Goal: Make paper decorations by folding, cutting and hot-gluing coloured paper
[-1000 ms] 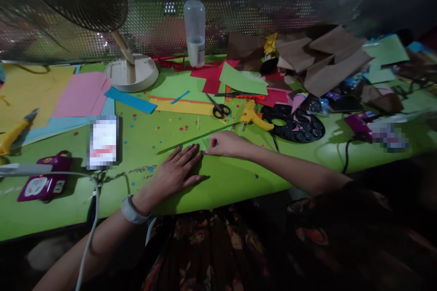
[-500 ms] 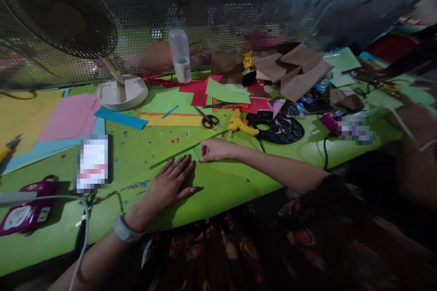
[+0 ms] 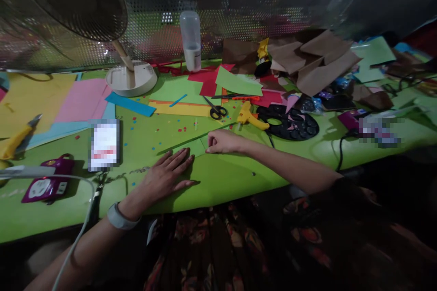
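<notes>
A narrow green paper strip (image 3: 195,147) lies slantwise on the green-covered table, with a thin dark line across it near my right hand. My left hand (image 3: 170,174) is open, palm down, its fingers spread and their tips on the strip's left part. At the strip's right part, my right hand (image 3: 223,141) is closed, fingers curled down against the paper. What lies between the thumb and fingers is hidden. Just beyond the right hand are a yellow glue gun (image 3: 248,117) and black-handled scissors (image 3: 217,112).
A black palette (image 3: 297,127) lies right of the glue gun, with brown paper (image 3: 327,57) behind it. Left are a phone (image 3: 104,145), a purple device (image 3: 48,186) with a white cable, and a yellow cutter (image 3: 20,138). A fan (image 3: 133,82) and a bottle (image 3: 191,45) stand behind.
The camera view has shifted, moving the table's things within the picture. My left hand has drawn slightly back from the right one, baring more of the strip. My right hand stays closed at the paper.
</notes>
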`<state>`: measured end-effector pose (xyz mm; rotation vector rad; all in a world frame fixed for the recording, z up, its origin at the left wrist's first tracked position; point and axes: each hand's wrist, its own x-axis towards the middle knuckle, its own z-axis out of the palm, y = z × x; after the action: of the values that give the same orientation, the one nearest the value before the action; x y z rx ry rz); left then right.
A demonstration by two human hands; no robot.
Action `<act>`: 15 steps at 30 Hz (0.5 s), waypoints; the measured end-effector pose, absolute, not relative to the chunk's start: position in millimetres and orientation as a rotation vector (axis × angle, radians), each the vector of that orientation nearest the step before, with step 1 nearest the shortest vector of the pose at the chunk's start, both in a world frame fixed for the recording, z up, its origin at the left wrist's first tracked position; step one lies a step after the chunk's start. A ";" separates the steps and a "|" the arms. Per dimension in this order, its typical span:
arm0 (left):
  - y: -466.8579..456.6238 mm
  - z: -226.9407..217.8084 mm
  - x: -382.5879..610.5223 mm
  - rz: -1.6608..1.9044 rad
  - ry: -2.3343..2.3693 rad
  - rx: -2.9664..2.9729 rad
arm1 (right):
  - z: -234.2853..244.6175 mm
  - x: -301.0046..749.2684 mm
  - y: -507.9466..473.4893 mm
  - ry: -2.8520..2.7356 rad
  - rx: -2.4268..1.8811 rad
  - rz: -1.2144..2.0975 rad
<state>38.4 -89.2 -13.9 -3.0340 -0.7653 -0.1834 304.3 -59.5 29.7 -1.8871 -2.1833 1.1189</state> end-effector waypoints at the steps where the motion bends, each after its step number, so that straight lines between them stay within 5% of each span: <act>1: -90.5 -12.6 33.8 -0.183 -0.777 -3.040 | 29.3 304.4 -59.8 -2.177 -1.883 1.123; 6: -96.2 5.5 25.1 -0.341 -0.938 -3.127 | 25.8 306.3 -58.6 -2.189 -1.866 1.162; 9: -95.9 22.6 44.6 -0.614 -1.547 -3.041 | 22.4 308.0 -57.5 -2.202 -1.853 1.167; 15: -74.5 31.5 103.2 -0.130 -2.285 -3.419 | 18.4 308.4 -56.4 -2.175 -1.838 1.194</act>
<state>103.2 -74.5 31.5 -3.4194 -2.2849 -0.1301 308.4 -56.4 18.4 -1.8384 -2.1752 1.1941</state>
